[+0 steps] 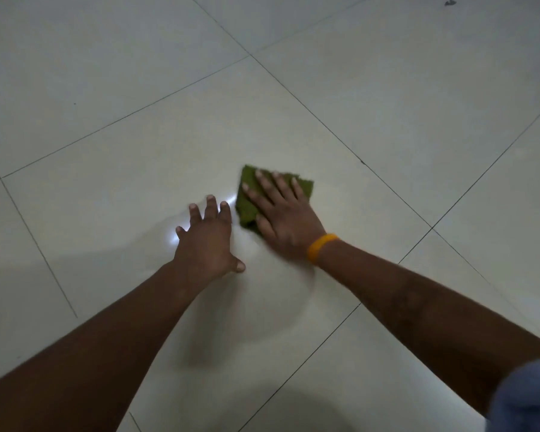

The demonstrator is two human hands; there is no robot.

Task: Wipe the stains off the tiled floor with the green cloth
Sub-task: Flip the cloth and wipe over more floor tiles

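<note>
A folded green cloth (247, 203) lies flat on a pale glossy floor tile (138, 169) near the middle of the view. My right hand (286, 216), with an orange band at the wrist, presses on the cloth with straight spread fingers and covers most of it. My left hand (208, 236) rests on the bare tile just left of the cloth, fingers spread, holding nothing. No stain shows plainly around the cloth; a bright glare spot sits by my left fingers.
Large pale tiles with dark grout lines (325, 126) fill the view on all sides. A small dark speck of debris (449, 2) lies at the far upper right. A blue sleeve edge (527, 397) shows at the lower right.
</note>
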